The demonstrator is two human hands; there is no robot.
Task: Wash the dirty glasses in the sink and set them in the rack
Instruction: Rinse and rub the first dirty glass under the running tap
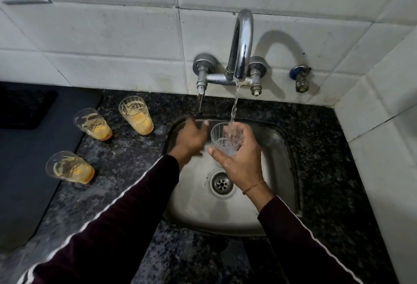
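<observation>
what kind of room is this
Most likely a home kitchen: a small steel sink set in a dark granite counter, a wall tap running on white tiles, and juice-stained glasses waiting nearby.

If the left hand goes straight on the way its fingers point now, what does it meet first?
Probably the back rim of the sink, below the tap lever. The left hand is blurred and depth is unclear.
</observation>
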